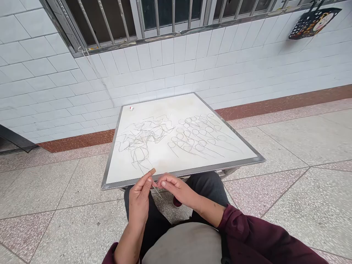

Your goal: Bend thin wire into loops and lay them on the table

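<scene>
Thin wire strands (157, 192) run between my two hands, just past the near edge of the white table (170, 101). My left hand (140, 196) pinches them between thumb and index finger, and a tan wrap shows at a fingertip. Close beside it, my right hand (176, 186) has its fingers curled and pressed together at the strands. Beyond the hands, a loose tangle of bent wires (140, 139) lies on the table's left half. On the right half, several wires with round loops at one end (192, 135) lie in rough rows.
A small red and white object (131, 108) sits at the table's far left corner. The table has a grey metal rim (181, 172). Behind it stands a white tiled wall (165, 73) with a barred window (165, 18). A dotted bag (310, 24) hangs at upper right.
</scene>
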The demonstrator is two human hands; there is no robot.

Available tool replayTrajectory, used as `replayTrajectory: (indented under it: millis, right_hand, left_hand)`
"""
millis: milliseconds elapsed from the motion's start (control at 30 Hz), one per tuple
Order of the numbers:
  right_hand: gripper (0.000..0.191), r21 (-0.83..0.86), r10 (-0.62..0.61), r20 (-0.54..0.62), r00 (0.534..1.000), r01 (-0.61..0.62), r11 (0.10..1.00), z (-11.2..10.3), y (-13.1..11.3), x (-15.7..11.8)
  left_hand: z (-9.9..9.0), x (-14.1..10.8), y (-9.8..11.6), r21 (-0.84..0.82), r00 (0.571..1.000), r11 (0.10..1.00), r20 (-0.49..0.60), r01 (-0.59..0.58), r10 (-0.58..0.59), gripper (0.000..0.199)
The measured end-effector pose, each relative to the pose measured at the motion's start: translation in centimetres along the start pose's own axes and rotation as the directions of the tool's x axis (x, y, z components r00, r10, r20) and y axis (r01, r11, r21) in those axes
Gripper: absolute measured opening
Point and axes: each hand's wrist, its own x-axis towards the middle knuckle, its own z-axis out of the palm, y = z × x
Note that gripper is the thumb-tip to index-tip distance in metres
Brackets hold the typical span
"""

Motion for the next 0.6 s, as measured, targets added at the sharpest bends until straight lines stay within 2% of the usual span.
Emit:
replayTrajectory:
  millis: [67,100,167,300,400,500,600]
  right_hand:
    - [0.035,0.055,0.024,-0.085,0.996,-0.019,0.998,-1.0,-0.3,0.1]
    - [0.037,0.109,0.064,-0.082,0.995,-0.055,0.992,-1.4,-0.5,0.2]
    - [0.040,0.192,0.157,-0.006,0.988,-0.153,0.970,-2.1,-1.0,0.1]
    - [0.035,0.201,0.286,0.136,0.948,-0.309,0.930,-2.2,-2.0,-0.2]
    - [0.031,0.146,0.364,0.173,0.915,-0.389,0.909,-2.0,-2.4,-0.4]
    - [0.029,0.015,0.401,0.183,0.897,-0.411,0.912,-2.0,-2.6,-0.6]
    - [0.029,-0.147,0.396,0.197,0.897,-0.372,0.916,-2.3,-2.8,-0.7]
  left_hand:
    - [-0.1,-0.2,0.3,0.129,0.997,0.989,0.028,-0.070,0.067,0.031]
    - [-0.1,-0.2,0.3,0.193,0.993,0.974,0.054,-0.116,0.108,0.030]
    - [-0.1,-0.3,0.2,0.290,0.974,0.930,0.102,-0.223,0.202,0.031]
    - [0.2,-0.4,-0.6,0.381,0.933,0.852,0.141,-0.360,0.331,0.031]
    - [0.3,-0.4,-1.0,0.434,0.916,0.808,0.165,-0.400,0.365,0.028]
    - [0.1,-0.3,-1.1,0.522,0.903,0.739,0.196,-0.425,0.381,0.032]
    - [-0.4,-0.1,-1.4,0.533,0.926,0.759,0.175,-0.375,0.334,0.030]
